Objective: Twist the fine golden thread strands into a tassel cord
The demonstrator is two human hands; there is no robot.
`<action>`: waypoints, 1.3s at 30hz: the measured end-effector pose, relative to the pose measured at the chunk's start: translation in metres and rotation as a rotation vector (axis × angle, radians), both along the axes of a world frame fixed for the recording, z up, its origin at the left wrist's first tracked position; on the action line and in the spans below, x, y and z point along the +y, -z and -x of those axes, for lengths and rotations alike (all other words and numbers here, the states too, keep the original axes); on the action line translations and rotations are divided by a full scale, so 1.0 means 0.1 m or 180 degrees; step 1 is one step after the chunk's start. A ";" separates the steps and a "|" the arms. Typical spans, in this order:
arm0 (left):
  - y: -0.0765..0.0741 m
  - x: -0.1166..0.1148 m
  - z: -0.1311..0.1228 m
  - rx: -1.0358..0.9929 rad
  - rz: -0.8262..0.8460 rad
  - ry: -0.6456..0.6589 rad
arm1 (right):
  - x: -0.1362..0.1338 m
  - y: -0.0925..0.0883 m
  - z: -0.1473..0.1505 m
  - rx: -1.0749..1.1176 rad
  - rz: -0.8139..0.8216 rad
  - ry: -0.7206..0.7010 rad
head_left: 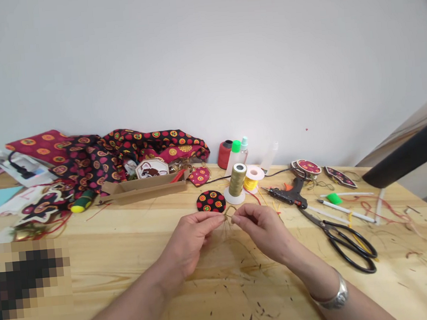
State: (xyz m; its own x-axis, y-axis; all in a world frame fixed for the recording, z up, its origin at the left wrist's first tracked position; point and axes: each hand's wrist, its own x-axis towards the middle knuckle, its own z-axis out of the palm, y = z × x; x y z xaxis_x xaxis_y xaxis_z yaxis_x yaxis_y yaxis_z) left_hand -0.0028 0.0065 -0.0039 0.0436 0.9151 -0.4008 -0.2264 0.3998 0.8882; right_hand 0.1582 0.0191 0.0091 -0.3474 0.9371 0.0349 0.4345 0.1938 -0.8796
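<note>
Between my hands runs a thin olive-brown thread [230, 209], bent into a small loop. My left hand [192, 234] pinches one side of it between thumb and fingertips. The other side is pinched by my right hand [262, 228], a short gap away. Just behind my left fingertips lies a round black fabric piece [210, 201] with red and yellow flower prints. An olive thread spool [238, 178] stands upright behind the loop, beside a spool of yellow cord [251, 180]. Whether the thread is knotted is too fine to tell.
Right of my hands lie a black glue gun [290, 193], black-handled scissors [345, 240] and a white pen [347, 211]. A cardboard tray [145, 192] and patterned cloth [123, 148] are at the back left. Bottles [235, 155] stand by the wall. Thread scraps litter the wooden table [131, 242].
</note>
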 end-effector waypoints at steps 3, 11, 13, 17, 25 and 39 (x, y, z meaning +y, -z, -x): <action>-0.01 -0.01 -0.01 0.0259 -0.0271 0.0050 | -0.01 0.02 0.02 0.0190 0.0107 0.0136; 0.00 -0.01 -0.01 0.1102 -0.1128 -0.0016 | -0.08 0.01 0.10 0.0544 0.0242 0.0358; 0.00 -0.02 -0.01 0.1233 -0.1148 0.0075 | -0.08 0.01 0.11 0.0637 0.0402 0.0427; -0.03 -0.05 -0.01 0.1601 -0.1385 0.0091 | -0.06 0.02 0.12 0.0841 0.0834 0.0478; -0.04 -0.04 -0.01 0.1659 -0.1282 0.0057 | -0.09 0.08 0.13 0.0392 0.0359 0.0447; 0.02 -0.03 -0.02 0.1087 -0.0802 0.0313 | -0.11 0.13 0.10 -0.0200 -0.0246 0.0323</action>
